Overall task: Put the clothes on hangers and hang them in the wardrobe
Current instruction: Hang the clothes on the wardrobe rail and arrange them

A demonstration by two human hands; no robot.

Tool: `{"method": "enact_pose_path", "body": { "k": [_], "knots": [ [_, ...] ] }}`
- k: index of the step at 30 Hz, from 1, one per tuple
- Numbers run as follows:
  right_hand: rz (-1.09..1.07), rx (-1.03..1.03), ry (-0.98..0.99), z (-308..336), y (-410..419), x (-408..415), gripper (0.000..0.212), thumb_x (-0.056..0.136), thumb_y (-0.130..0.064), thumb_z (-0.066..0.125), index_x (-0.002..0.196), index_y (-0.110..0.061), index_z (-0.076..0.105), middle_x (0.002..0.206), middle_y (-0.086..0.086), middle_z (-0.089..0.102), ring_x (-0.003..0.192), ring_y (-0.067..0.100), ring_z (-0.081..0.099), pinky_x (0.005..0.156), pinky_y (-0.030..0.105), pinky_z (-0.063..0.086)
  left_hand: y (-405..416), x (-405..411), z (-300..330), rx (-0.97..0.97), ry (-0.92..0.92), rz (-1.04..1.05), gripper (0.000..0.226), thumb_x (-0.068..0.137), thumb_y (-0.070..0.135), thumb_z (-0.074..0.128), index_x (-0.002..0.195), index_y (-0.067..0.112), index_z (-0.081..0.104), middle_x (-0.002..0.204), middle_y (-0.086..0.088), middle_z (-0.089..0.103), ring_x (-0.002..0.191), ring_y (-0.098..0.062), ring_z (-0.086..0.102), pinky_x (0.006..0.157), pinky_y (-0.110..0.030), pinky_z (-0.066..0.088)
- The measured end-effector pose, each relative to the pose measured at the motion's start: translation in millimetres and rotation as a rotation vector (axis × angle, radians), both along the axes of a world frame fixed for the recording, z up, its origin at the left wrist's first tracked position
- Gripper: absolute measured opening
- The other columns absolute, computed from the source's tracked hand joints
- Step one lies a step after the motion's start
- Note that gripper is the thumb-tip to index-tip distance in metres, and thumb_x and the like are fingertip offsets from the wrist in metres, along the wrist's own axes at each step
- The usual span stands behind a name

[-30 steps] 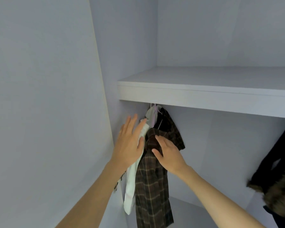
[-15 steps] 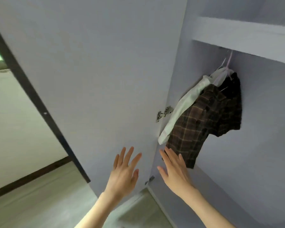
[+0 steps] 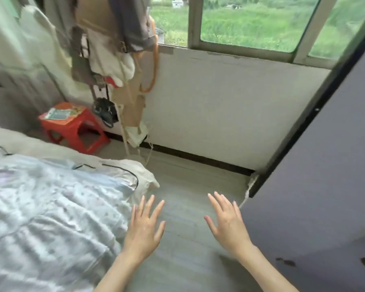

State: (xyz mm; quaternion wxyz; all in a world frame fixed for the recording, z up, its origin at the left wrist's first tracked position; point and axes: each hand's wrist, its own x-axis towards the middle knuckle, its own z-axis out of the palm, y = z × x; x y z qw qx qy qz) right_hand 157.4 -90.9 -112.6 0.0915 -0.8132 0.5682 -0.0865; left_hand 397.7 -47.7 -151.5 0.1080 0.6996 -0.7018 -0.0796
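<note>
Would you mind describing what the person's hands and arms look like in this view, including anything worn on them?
Both forearms are bare as far as the frame shows, with no sleeve in sight. The left hand and the right hand wear no gloves, and no rings, watch or bracelets are visible. The fingers look slender; the picture is too blurred to judge the nails.

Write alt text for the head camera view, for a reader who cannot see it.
Two bare hands, left hand and right hand, reach forward empty with fingers spread above a grey floor. A bed with pale floral bedding lies to the left, and a dark wardrobe door stands open to the right. Behind are a red stool, hanging clothes and a window.
</note>
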Motion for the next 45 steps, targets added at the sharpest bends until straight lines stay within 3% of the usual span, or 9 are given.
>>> {"method": "enact_pose_path", "body": {
  "k": [5, 9, 12, 15, 18, 22, 27, 31, 45],
  "knots": [
    [0.202, 0.008, -0.041, -4.6, -5.2, 132.3, 0.053, 0.077, -0.034, 0.068, 0.124, -0.012, 0.056, 0.123, 0.009, 0.061, 0.112, 0.03, 0.059, 0.091, 0.05, 0.042, 55.0, 102.1, -8.7, 0.047, 0.054, 0.269, 0.053, 0.079, 0.041, 0.038, 0.129, 0.026, 0.042, 0.135, -0.01, 0.051, 0.128, -0.029, 0.031, 0.102, -0.044, 0.035],
    [0.368, 0.044, -0.08, -13.0, 3.5, 246.2, 0.057, 0.088, -0.036, 0.06, 0.139, -0.017, 0.042, 0.141, 0.006, 0.045, 0.132, 0.028, 0.041, 0.108, 0.049, 0.027, 101.7, 189.6, -18.3, 0.142, 0.085, 0.419, 0.052, 0.08, 0.041, 0.037, 0.129, 0.024, 0.044, 0.136, -0.01, 0.049, 0.127, -0.033, 0.038, 0.09, -0.049, 0.047],
    [0.508, 0.058, -0.09, -15.5, 13.6, 324.0, 0.059, 0.093, -0.049, 0.033, 0.143, -0.018, 0.034, 0.146, 0.006, 0.037, 0.137, 0.027, 0.033, 0.111, 0.045, 0.021, 124.4, 250.8, -16.8, 0.1, 0.082, 0.561, 0.062, 0.086, 0.048, 0.019, 0.145, 0.03, 0.022, 0.154, -0.001, 0.007, 0.142, -0.023, 0.001, 0.113, -0.038, 0.008],
    [0.623, 0.147, -0.093, -19.5, 22.2, 382.0, 0.057, 0.097, -0.045, 0.036, 0.147, -0.021, 0.022, 0.153, 0.001, 0.024, 0.142, 0.02, 0.017, 0.115, 0.037, 0.007, 144.2, 293.4, -15.1, 0.084, 0.125, 0.688, 0.072, 0.078, 0.055, -0.003, 0.147, 0.034, 0.003, 0.151, 0.006, -0.019, 0.133, -0.01, -0.027, 0.11, -0.032, -0.013],
    [0.693, 0.187, -0.066, -28.1, 24.2, 423.4, 0.058, 0.097, -0.045, 0.034, 0.148, -0.023, 0.016, 0.154, -0.002, 0.019, 0.143, 0.016, 0.013, 0.116, 0.036, 0.006, 160.8, 317.9, -17.5, 0.119, 0.172, 0.769, 0.081, 0.072, 0.058, -0.006, 0.147, 0.032, 0.007, 0.154, 0.006, -0.015, 0.135, -0.01, -0.027, 0.113, -0.031, -0.005],
    [0.78, 0.257, -0.032, -44.7, 18.7, 463.4, 0.078, 0.084, -0.067, 0.004, 0.147, -0.024, 0.017, 0.153, -0.004, 0.021, 0.142, 0.015, 0.015, 0.115, 0.032, 0.006, 177.6, 335.9, -33.5, 0.215, 0.274, 0.87, 0.061, 0.09, 0.051, 0.014, 0.147, 0.03, 0.011, 0.156, 0.001, -0.006, 0.142, -0.02, -0.014, 0.115, -0.034, 0.004],
    [0.83, 0.221, -0.007, -62.7, -19.5, 529.9, 0.065, 0.094, -0.057, 0.017, 0.14, -0.016, 0.038, 0.139, 0.006, 0.046, 0.131, 0.026, 0.042, 0.108, 0.043, 0.03, 164.9, 386.9, -46.2, 0.241, 0.328, 0.971, 0.052, 0.098, 0.037, 0.029, 0.147, 0.027, 0.013, 0.156, -0.002, -0.002, 0.143, -0.022, -0.011, 0.115, -0.035, 0.004],
    [0.859, 0.264, 0.03, -67.4, -70.0, 597.6, 0.054, 0.097, -0.041, 0.037, 0.145, -0.018, 0.025, 0.149, 0.003, 0.031, 0.138, 0.021, 0.026, 0.114, 0.039, 0.019, 127.9, 448.6, -47.3, 0.183, 0.305, 1.055, 0.052, 0.098, 0.039, 0.029, 0.147, 0.028, 0.016, 0.157, -0.001, 0.001, 0.143, -0.021, -0.01, 0.115, -0.037, 0.002],
    [0.94, 0.258, 0.079, -117.7, -190.3, 847.4, 0.042, 0.096, -0.026, 0.045, 0.132, -0.005, 0.047, 0.127, 0.017, 0.056, 0.12, 0.033, 0.048, 0.1, 0.04, 0.033, 62.5, 652.0, -82.2, 0.243, 0.229, 1.139, 0.054, 0.097, 0.033, 0.036, 0.147, 0.02, 0.018, 0.156, -0.006, 0.009, 0.143, -0.025, 0.0, 0.116, -0.042, 0.005]
  ]
}}
